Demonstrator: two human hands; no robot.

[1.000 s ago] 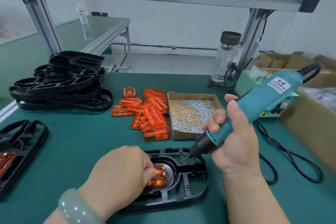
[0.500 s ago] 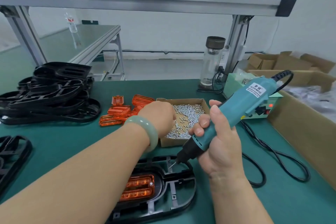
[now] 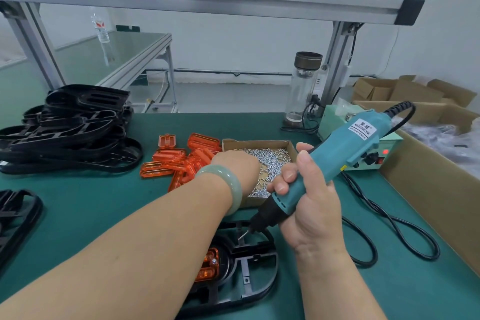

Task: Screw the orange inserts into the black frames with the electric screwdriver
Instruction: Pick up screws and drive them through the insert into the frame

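At bench (image 3: 85, 215) front, orange insert (image 3: 207, 265) sits in black frame (image 3: 259, 275) left end, under L forearm. L grip (image 3: 235, 166) over screw box (image 3: 259, 141); fingers hidden, can't tell if holding. R grip (image 3: 311, 205) clenched on electric screwdriver (image 3: 345, 153), bit slants down-left twd insert; R nearer.

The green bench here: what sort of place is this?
Probably a factory assembly station: stacked black frames, a pile of orange inserts, a box of screws, and an electric screwdriver in the right hand.

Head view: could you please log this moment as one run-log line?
left hand: over screw box, grasp hidden | right hand: grips electric screwdriver | bit: over black frame | orange insert: in frame
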